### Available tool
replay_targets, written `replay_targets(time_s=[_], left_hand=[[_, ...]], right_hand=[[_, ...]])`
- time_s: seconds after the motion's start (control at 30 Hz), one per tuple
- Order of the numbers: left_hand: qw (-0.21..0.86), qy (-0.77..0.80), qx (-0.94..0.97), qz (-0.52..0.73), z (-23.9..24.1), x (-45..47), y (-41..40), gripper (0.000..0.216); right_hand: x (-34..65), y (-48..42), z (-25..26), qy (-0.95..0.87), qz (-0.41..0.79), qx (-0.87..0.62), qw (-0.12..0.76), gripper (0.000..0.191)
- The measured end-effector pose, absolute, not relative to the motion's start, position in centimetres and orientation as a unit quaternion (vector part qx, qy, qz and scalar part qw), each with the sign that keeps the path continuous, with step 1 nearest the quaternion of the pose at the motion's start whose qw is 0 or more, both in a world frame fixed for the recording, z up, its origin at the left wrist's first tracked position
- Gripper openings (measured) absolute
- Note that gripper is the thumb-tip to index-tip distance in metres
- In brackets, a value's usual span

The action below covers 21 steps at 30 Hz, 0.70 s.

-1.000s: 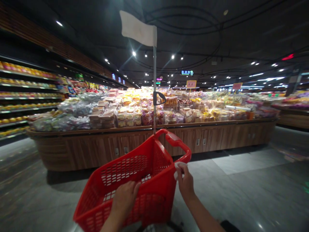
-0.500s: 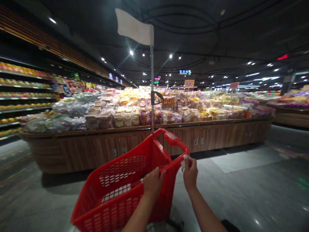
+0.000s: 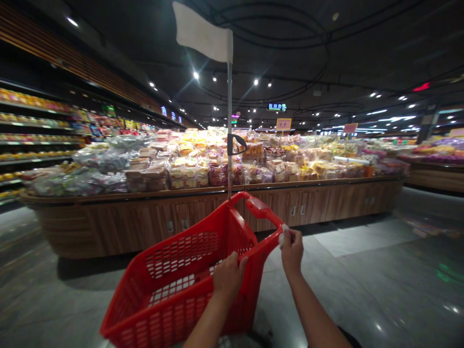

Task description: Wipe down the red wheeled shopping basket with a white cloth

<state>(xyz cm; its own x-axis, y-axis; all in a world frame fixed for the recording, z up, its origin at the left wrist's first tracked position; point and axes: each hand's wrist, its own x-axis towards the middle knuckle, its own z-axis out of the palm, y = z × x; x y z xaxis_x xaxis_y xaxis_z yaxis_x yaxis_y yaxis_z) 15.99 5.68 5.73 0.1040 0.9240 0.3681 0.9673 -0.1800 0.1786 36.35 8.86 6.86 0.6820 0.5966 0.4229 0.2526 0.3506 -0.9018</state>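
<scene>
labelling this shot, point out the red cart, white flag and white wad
Red cart (image 3: pixel 186 295), head view: near side rim
White flag (image 3: pixel 205 36), head view: middle of cloth
White wad (image 3: pixel 282 239), head view: exposed edge

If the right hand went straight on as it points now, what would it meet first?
Most likely the red cart handle, at its bend: the right hand pinches a white tissue or cloth against or just beside it; depth leaves actual contact unclear.

The cloth (image 3: pixel 282 239) in my right fingers (image 3: pixel 295 238) is white. The basket cart (image 3: pixel 252 280) before me is red, its walls patterned with rows of slots. Flag (image 3: pixel 205 37): plain off-white. Pole (image 3: pixel 229 96): grey. Surface (image 3: pixel 123 223), front: brown wood grain. Price sign (image 3: pixel 283 124): pink, yellow border. Floor (image 3: pixel 337 285): grey.
</scene>
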Motion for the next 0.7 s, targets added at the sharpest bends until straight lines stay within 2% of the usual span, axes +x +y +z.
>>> replay_targets(time_s=[0.17, 0.4, 0.7], left_hand=[[0.044, -0.640, -0.740, -0.201, 5.8, 15.7, 5.4, 0.045], [0.044, -0.634, -0.749, -0.186, 5.9, 14.3, 5.4, 0.046], [0.049, -0.637, -0.748, -0.182, 5.8, 13.3, 4.9, 0.056]], right_hand=[[40.0, 11.5, 9.1, -0.443, 0.199, -0.537, 0.690, 0.045], [38.5, 9.0, 6.8, -0.430, 0.267, -0.512, 0.694, 0.039], [39.7, 13.1, 11.7, -0.535, 0.335, -0.518, 0.577, 0.026]])
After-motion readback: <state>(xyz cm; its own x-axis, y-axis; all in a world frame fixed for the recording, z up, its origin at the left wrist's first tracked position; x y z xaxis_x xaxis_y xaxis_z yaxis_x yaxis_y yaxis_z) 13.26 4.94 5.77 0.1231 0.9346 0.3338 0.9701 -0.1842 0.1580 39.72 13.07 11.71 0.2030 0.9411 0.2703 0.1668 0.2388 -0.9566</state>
